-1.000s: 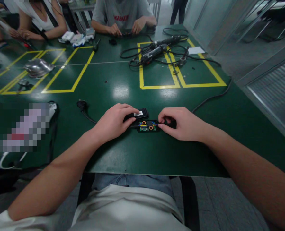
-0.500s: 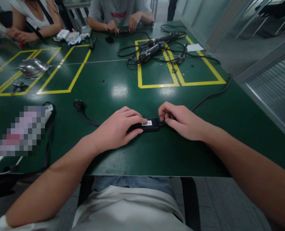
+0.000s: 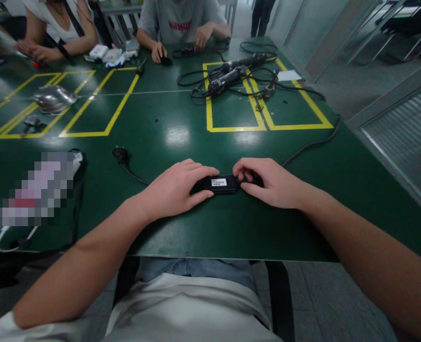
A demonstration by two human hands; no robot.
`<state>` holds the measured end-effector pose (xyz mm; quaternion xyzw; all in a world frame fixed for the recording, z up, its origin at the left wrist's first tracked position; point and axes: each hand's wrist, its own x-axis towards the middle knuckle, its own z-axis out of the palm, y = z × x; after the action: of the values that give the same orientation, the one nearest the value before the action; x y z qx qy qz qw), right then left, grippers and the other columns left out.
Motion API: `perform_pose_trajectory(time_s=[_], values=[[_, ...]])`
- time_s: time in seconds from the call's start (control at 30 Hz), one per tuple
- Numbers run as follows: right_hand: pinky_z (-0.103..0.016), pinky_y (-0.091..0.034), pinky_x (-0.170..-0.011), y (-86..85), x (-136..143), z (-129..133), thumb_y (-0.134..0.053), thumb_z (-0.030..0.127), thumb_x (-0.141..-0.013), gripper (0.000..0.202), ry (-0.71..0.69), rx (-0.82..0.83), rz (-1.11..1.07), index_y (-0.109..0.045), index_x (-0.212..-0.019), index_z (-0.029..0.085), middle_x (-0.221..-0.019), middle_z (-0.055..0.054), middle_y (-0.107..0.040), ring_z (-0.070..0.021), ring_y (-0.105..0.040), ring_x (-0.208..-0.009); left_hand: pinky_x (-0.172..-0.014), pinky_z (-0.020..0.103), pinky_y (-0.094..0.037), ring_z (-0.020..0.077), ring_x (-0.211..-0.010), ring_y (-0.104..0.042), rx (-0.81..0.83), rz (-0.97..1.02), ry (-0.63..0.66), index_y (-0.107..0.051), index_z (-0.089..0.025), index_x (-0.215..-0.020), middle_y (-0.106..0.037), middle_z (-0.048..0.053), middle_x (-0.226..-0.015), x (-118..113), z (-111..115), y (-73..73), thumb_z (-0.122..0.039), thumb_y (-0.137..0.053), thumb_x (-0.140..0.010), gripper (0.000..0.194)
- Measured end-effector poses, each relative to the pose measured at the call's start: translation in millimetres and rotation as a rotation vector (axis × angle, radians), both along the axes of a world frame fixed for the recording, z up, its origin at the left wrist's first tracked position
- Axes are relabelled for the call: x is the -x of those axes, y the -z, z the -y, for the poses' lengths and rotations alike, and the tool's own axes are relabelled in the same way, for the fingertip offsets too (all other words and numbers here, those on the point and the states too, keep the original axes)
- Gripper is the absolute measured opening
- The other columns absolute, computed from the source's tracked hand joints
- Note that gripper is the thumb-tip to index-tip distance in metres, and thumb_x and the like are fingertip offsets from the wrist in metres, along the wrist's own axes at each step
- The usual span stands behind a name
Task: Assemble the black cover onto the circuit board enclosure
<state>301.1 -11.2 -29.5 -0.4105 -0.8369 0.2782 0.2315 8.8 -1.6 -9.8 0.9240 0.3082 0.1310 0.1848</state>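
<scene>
A black power adapter (image 3: 225, 187) with a white printed label lies flat on the green table in front of me. My left hand (image 3: 182, 187) holds its left end, thumb along the near side and forefinger along the far side. From under that hand a black cord runs left to a plug (image 3: 119, 154). At the adapter's right end is my right hand (image 3: 267, 180), fingers curved and thumb apart from them. Its fingertips are close to the cable end; whether they touch it I cannot tell. A black cable (image 3: 312, 142) runs from behind this hand to the right.
Two black electric screwdrivers (image 3: 228, 78) with tangled cords lie across yellow tape at the back right. A shiny metal part (image 3: 54, 99) is at the left. Nearer stands a blurred-out item (image 3: 35, 190). Across the table, a co-worker's hand (image 3: 158, 52) touches a small black object.
My right thumb and fingers have parted at the cable end. My left forefinger has slid off the label, which now shows fully. The co-worker's hand has moved to the small black object.
</scene>
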Motion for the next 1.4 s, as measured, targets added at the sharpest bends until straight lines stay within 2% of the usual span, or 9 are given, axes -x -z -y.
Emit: perform_pose_trajectory(time_s=[0.17, 0.3, 0.4, 0.57, 0.67, 0.73, 0.8, 1.17, 1.4], values=[[-0.032, -0.042, -0.069, 1.2, -1, 1, -0.066, 0.02, -0.084, 0.021, 0.002, 0.006, 0.004, -0.061, -0.103, 0.025, -0.087, 0.0, -0.069, -0.0189, -0.057, -0.071, -0.105, 0.042, -0.059, 0.0264, -0.113, -0.074, 0.022, 0.066, -0.029, -0.069, -0.021, -0.146, -0.081, 0.01, -0.126, -2, 1, 1.3, -0.034, -0.064, -0.109, 0.039], [-0.031, -0.042, -0.067, 2.7, -1, 2, -0.067, 0.02, -0.081, 0.031, 0.029, 0.031, -0.017, -0.053, -0.107, 0.027, -0.088, 0.001, -0.069, -0.0177, -0.056, -0.069, -0.103, 0.043, -0.059, 0.0272, -0.112, -0.073, -0.013, 0.114, -0.226, -0.069, -0.02, -0.139, -0.08, 0.01, -0.126, -3, -5, 8.1, -0.034, -0.063, -0.108, 0.034], [-0.032, -0.043, -0.068, 2.5, 0, 2, -0.068, 0.022, -0.083, 0.025, 0.015, 0.017, 0.002, -0.054, -0.103, 0.026, -0.088, 0.0, -0.069, -0.0178, -0.056, -0.07, -0.104, 0.046, -0.058, 0.0303, -0.116, -0.07, -0.033, 0.04, -0.307, -0.071, -0.019, -0.131, -0.081, 0.011, -0.123, -2, -11, 14.3, -0.028, -0.066, -0.104, 0.028], [-0.032, -0.043, -0.068, 0.9, 3, 2, -0.071, 0.027, -0.088, 0.012, -0.016, -0.042, 0.018, -0.061, -0.094, 0.025, -0.08, 0.0, -0.066, -0.0185, -0.058, -0.07, -0.104, 0.045, -0.056, 0.0289, -0.113, -0.071, -0.099, 0.03, -0.215, -0.075, -0.019, -0.112, -0.08, 0.012, -0.125, 2, -11, 8.2, -0.028, -0.063, -0.105, 0.016], [-0.032, -0.043, -0.067, 0.1, 5, 3, -0.071, 0.026, -0.09, 0.007, -0.018, -0.052, 0.013, -0.065, -0.092, 0.024, -0.078, 0.0, -0.067, -0.0177, -0.058, -0.068, -0.087, 0.037, -0.054, 0.0247, -0.095, -0.071, -0.077, 0.006, -0.114, -0.074, -0.02, -0.102, -0.078, 0.009, -0.106, 4, -5, -0.8, -0.03, -0.064, -0.105, 0.015], [-0.032, -0.043, -0.066, -0.1, 5, 3, -0.071, 0.026, -0.091, 0.005, -0.019, -0.054, 0.009, -0.066, -0.091, 0.024, -0.077, 0.0, -0.068, -0.0172, -0.058, -0.067, -0.074, 0.033, -0.048, 0.0207, -0.08, -0.068, -0.029, -0.04, -0.067, -0.072, -0.02, -0.097, -0.075, 0.005, -0.094, 5, -4, -4.0, -0.028, -0.066, -0.103, 0.012], [-0.031, -0.043, -0.066, 0.3, 5, 3, -0.071, 0.025, -0.091, 0.005, -0.014, -0.051, 0.006, -0.067, -0.089, 0.024, -0.076, 0.0, -0.068, -0.0169, -0.058, -0.067, -0.068, 0.031, -0.043, 0.0181, -0.072, -0.064, 0.004, -0.071, -0.059, -0.07, -0.02, -0.095, -0.073, 0.003, -0.087, 5, -3, -4.6, -0.026, -0.067, -0.102, 0.01], [-0.029, -0.042, -0.062, 3.5, 3, 4, -0.071, 0.026, -0.093, 0.006, 0.004, -0.089, -0.036, -0.067, -0.089, 0.024, -0.073, 0.001, -0.067, -0.0154, -0.056, -0.063, -0.072, 0.029, -0.043, 0.0182, -0.077, -0.063, 0.055, -0.041, -0.05, -0.066, -0.02, -0.099, -0.072, 0.004, -0.094, 3, -2, -4.1, -0.024, -0.058, -0.109, 0.013], [-0.03, -0.043, -0.063, 2.9, 5, 5, -0.07, 0.025, -0.093, 0.004, 0.0, -0.116, -0.048, -0.068, -0.091, 0.023, -0.076, 0.0, -0.069, -0.0156, -0.057, -0.063, -0.074, 0.03, -0.046, 0.0183, -0.078, -0.064, 0.022, -0.03, -0.04, -0.07, -0.019, -0.1, -0.072, 0.004, -0.093, 4, -3, -3.2, -0.022, -0.062, -0.106, 0.011]])
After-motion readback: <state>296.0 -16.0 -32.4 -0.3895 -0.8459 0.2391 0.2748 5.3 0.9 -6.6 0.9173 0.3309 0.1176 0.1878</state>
